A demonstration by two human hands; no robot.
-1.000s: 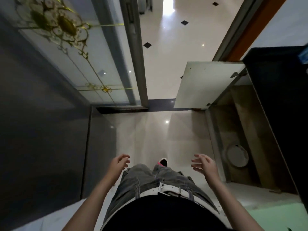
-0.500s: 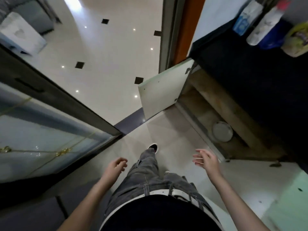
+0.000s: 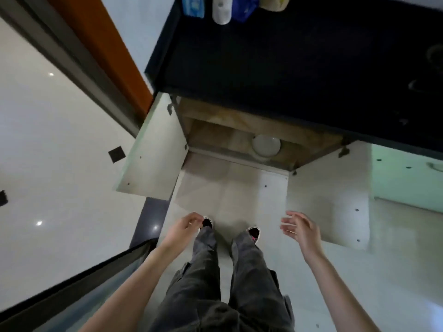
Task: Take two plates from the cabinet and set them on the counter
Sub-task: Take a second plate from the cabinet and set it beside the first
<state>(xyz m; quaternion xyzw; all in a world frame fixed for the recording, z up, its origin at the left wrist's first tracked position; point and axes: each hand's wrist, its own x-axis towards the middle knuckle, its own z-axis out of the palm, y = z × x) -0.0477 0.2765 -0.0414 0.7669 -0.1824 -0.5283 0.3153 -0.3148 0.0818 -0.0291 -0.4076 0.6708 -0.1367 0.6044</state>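
A round white plate (image 3: pixel 266 145) lies on the floor of the low cabinet (image 3: pixel 223 133), whose two doors stand wide open under the black counter (image 3: pixel 287 58). Whether another plate sits beneath it I cannot tell. My left hand (image 3: pixel 183 227) hangs in front of my legs with its fingers loosely curled and nothing in them. My right hand (image 3: pixel 303 230) is held out with fingers spread, empty, well short of the cabinet opening.
The left cabinet door (image 3: pixel 155 149) and the right cabinet door (image 3: pixel 328 197) jut out over the tiled floor (image 3: pixel 227 195). Bottles and packets (image 3: pixel 221 8) stand at the counter's back. A sliding door frame (image 3: pixel 79 75) runs along the left.
My view has swung round to face the open cabinet square on; the plate now lies straight ahead. Both hands stay empty at waist height.
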